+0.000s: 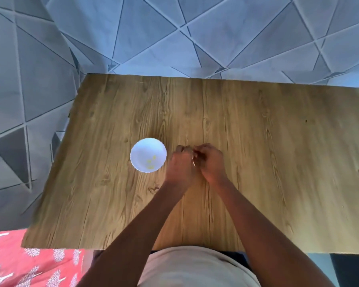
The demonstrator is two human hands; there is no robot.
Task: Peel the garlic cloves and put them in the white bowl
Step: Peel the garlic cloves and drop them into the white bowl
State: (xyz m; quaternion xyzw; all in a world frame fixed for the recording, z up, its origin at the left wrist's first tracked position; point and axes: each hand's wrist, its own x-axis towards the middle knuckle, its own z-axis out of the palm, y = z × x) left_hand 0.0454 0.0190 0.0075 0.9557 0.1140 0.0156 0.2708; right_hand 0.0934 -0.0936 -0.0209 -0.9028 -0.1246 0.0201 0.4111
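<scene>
- Wooden table (257,141): a light brown top with dark grain lines, carrying both hands and the bowl; its far edge meets the floor beyond the fingertips.
- Floor (153,34): grey-blue tiles cut into triangles by pale lines, spreading past the table beyond and to the left of the hands.
- Red cloth (29,264): a coral fabric with a white tree print, low on the left, near the left elbow.
- White bowl (148,155): round with a scalloped rim, standing just to the left of the left hand; a few small yellowish pieces (151,163) lie inside it, toward the near side.
- Left hand (180,164) and right hand (210,162): held together above the table, fingers curled and tips meeting around a small pale object (193,162) pinched between them; too small and blurred to tell whether it is a garlic clove.
</scene>
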